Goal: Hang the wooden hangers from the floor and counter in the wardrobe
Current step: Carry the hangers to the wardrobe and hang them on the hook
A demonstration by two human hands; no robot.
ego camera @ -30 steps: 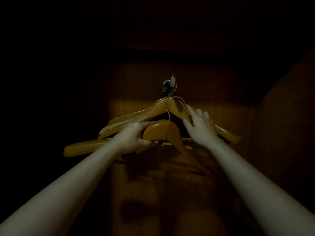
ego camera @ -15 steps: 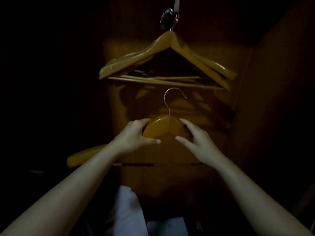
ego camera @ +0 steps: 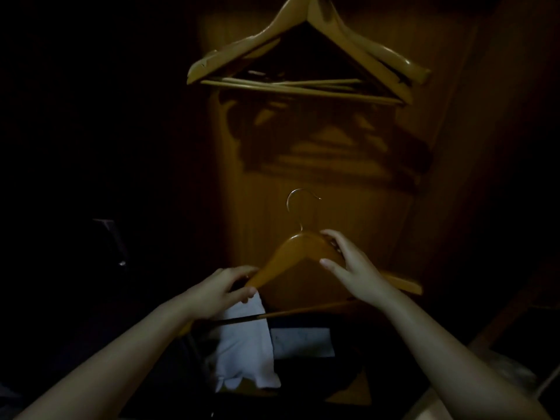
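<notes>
I hold one wooden hanger (ego camera: pixel 298 250) with a metal hook (ego camera: pixel 298 204) in front of the wardrobe's back panel (ego camera: pixel 348 183). My left hand (ego camera: pixel 224 287) grips its left arm low down. My right hand (ego camera: pixel 348 263) grips its right shoulder near the top. The hook points up and is free, touching nothing. Above it, several wooden hangers (ego camera: pixel 306 56) hang bunched together at the top of the view; their hooks and the rail are out of frame.
The wardrobe is dark on the left. A wooden side wall (ego camera: pixel 491 147) rises on the right. White folded cloth (ego camera: pixel 248 344) and a white sheet (ego camera: pixel 303 342) lie on the dark wardrobe floor below my hands.
The view has tilted down, so the hung hangers sit higher in frame. The held hanger has come down away from them, and my left hand has slid outward along its left arm.
</notes>
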